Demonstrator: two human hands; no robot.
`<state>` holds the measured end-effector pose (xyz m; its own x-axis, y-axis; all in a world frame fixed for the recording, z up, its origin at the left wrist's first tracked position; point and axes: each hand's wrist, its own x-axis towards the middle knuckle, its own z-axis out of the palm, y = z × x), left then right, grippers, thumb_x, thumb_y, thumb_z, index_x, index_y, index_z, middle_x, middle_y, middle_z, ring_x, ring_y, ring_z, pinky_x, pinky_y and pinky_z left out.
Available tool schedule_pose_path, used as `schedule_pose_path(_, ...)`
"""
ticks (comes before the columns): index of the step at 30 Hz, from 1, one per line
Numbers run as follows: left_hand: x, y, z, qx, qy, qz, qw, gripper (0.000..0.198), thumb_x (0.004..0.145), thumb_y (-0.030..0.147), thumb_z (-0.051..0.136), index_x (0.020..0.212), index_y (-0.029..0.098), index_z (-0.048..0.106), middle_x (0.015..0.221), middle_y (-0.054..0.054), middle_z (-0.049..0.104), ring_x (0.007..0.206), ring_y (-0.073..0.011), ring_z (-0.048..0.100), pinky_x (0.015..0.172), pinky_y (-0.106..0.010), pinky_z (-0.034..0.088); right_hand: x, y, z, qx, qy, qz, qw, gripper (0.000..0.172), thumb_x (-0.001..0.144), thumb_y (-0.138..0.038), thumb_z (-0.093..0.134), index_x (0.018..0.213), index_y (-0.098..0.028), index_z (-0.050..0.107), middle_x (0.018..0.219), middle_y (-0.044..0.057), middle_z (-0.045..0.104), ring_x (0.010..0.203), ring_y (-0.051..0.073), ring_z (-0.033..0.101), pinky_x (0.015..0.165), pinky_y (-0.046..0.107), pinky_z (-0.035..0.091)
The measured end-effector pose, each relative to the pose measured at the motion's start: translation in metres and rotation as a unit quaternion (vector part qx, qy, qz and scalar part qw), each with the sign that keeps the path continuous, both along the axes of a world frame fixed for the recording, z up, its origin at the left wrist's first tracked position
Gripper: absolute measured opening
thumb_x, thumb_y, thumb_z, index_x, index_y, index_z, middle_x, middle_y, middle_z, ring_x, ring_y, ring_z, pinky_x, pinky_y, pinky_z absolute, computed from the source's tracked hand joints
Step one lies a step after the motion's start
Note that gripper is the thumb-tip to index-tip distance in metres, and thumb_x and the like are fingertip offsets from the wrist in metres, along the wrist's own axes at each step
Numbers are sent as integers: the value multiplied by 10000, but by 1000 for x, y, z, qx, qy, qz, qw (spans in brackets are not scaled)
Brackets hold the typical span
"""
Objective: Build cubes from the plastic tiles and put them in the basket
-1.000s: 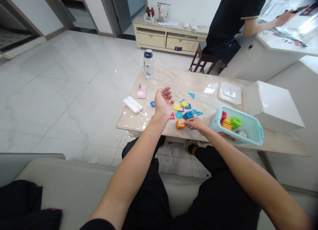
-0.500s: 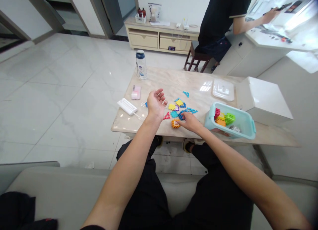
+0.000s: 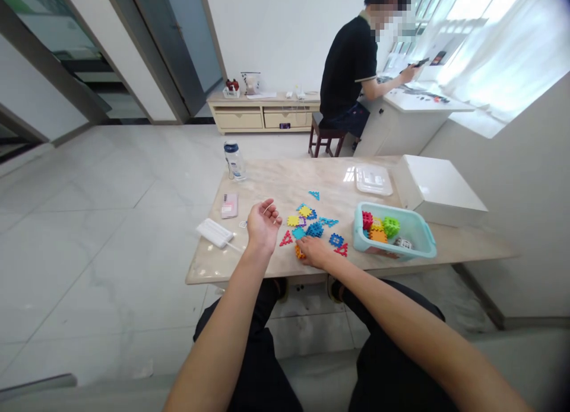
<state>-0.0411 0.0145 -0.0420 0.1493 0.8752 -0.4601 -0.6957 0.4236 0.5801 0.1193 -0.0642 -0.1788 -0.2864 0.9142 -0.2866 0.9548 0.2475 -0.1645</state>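
My left hand [image 3: 263, 225] hovers over the left part of the table, palm turned up and fingers loosely spread, with nothing in it. My right hand [image 3: 314, 252] has its fingers closed about an orange block built of interlocking plastic pieces [image 3: 300, 253], which they partly cover. Just beyond my right fingers sit a blue assembled block [image 3: 314, 230] and a flat teal piece [image 3: 298, 233]. A red triangular piece [image 3: 286, 238] lies between my hands. Yellow pieces [image 3: 305, 211] rest farther back, and a blue square piece [image 3: 336, 240] is to the right.
A light-blue bin [image 3: 427, 237] holding several coloured blocks stands right, before a white box [image 3: 440, 183] and a clear lid [image 3: 373, 180]. A bottle [image 3: 235, 161], a pink packet [image 3: 230, 205] and a white packet [image 3: 214, 233] are left. Another person [image 3: 350, 67] sits beyond.
My right hand has moved left from the blue block onto the orange block, uncovering the blue square and a red triangle. My left hand stays open. The view has tilted upward.
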Motion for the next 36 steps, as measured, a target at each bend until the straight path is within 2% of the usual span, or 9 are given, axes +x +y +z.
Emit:
schedule_pose_path(8,1,-1,-2,0,5,-20,1000,114,899,225,592,912,152,679,690,29,561,538,-88,501,534,-216,362,1,2,-4,-3,35,-22,999,287,959,-184,738,1232,-115,683,1282,209,741,1237,319,696,1020,346,552)
schedule_pose_path(15,2,0,-4,7,13,-25,1000,108,866,228,608,907,156,678,669,38,558,538,-89,498,531,-211,361,1,6,-15,8,66,-51,996,230,887,-163,800,1100,-159,712,1193,148,775,1148,269,711,1016,322,560)
schedule_pose_path(21,2,2,-10,20,55,-91,994,124,811,213,676,912,146,703,692,27,594,560,-84,517,524,-202,372,2,3,-16,10,93,-71,993,178,888,-195,817,1036,-156,727,1161,150,783,1123,286,728,997,325,567)
schedule_pose_path(25,1,-2,-17,39,132,-127,982,158,813,231,723,938,135,739,740,5,654,600,-85,570,568,-206,425,17,6,2,22,109,-98,989,222,876,-199,836,1066,-123,752,1163,172,788,1108,301,747,978,329,562)
schedule_pose_path(29,3,-10,-23,73,228,-167,956,218,807,307,850,928,150,758,857,-57,742,717,-120,670,642,-217,465,45,8,37,67,140,-142,978,348,930,-280,809,1231,-116,744,1245,175,781,1143,296,742,995,340,555)
schedule_pose_path(31,8,-15,-26,82,243,-236,937,290,791,360,914,944,160,771,982,-109,783,860,-178,734,711,-245,506,58,4,57,110,199,-178,957,400,929,-312,815,1281,-138,740,1256,150,788,1118,273,749,986,330,559)
schedule_pose_path(33,16,-20,-28,88,240,-309,916,356,788,434,942,974,169,795,1113,-145,796,1002,-234,755,791,-282,542,67,-4,74,159,278,-209,924,448,893,-325,844,1299,-160,749,1228,119,803,1070,254,759,971,327,571)
schedule_pose_path(36,30,-26,-29,103,205,-364,903,451,790,542,941,1027,178,821,1167,-148,795,1054,-255,753,885,-320,568,72,-16,92,216,363,-215,880,513,853,-336,870,1329,-183,753,1218,92,812,1064,249,767,1007,356,589)
